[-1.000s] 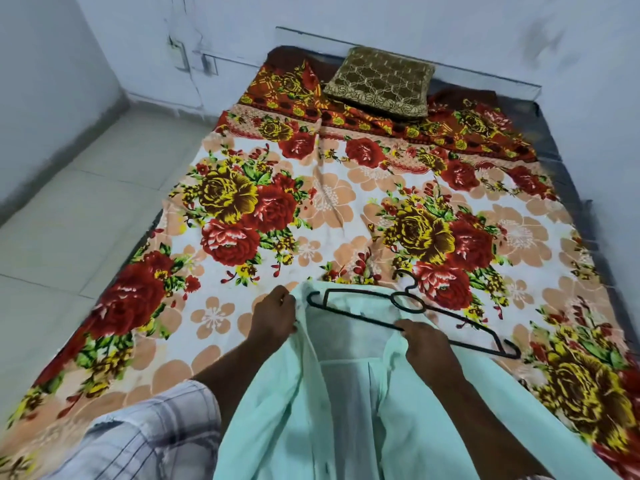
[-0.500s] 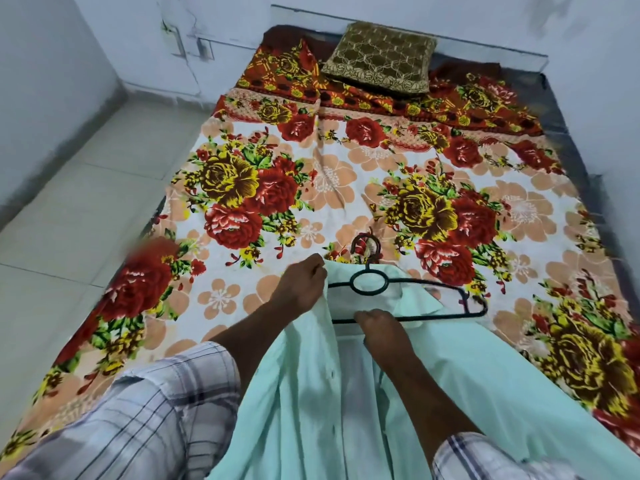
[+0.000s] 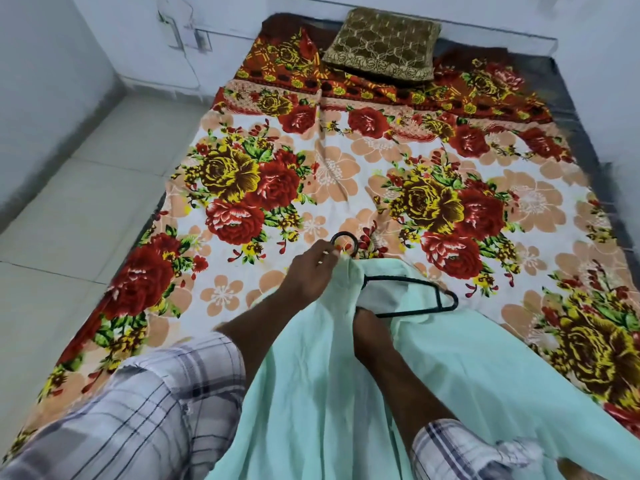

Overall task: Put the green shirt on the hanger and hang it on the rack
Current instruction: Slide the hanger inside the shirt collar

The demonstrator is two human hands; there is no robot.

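The bed fills most of the view under a floral sheet, its far end against the back wall and its right side close along another wall, where a dark strip of mattress shows past the sheet. Open room lies on the left only: a pale tiled floor runs beside the bed to the left wall. The far half of the sheet lies flat, with a brown patterned pillow at the head end, well apart from the hands.

The green shirt is spread over the near part of the bed, its collar end pointing up the bed. The black hanger lies at that collar: its left arm is under the cloth, its right arm and lower bar are bare on the shirt, and its hook rests on the sheet just past the collar.

The left hand, fingers curled, pinches the shirt's collar cloth right beside the hook. The right hand reaches into the shirt where the lower bar ends; its fingers are hidden by cloth, so its grip cannot be told. Plaid sleeves cover both forearms
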